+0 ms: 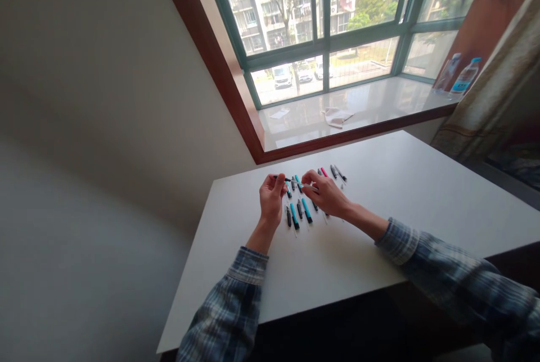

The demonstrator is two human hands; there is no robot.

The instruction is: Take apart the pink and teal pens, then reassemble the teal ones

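Note:
Both my hands are raised a little above a white table (379, 193), holding one thin pen part (294, 181) between them. My left hand (272, 198) pinches its dark left end with closed fingers. My right hand (327, 193) is closed round its pale right end. Below and between the hands lie several pen pieces (299, 210) in rows, some teal, some black. A pink piece (324, 171) and two dark ones (337, 172) lie just beyond my right hand.
A window sill (379, 106) runs behind the table, with a crumpled cloth (337, 117) and a paper scrap (279, 113) on it. Two plastic bottles (458, 76) stand at the sill's right end beside a curtain (498, 86). A plain wall is on the left.

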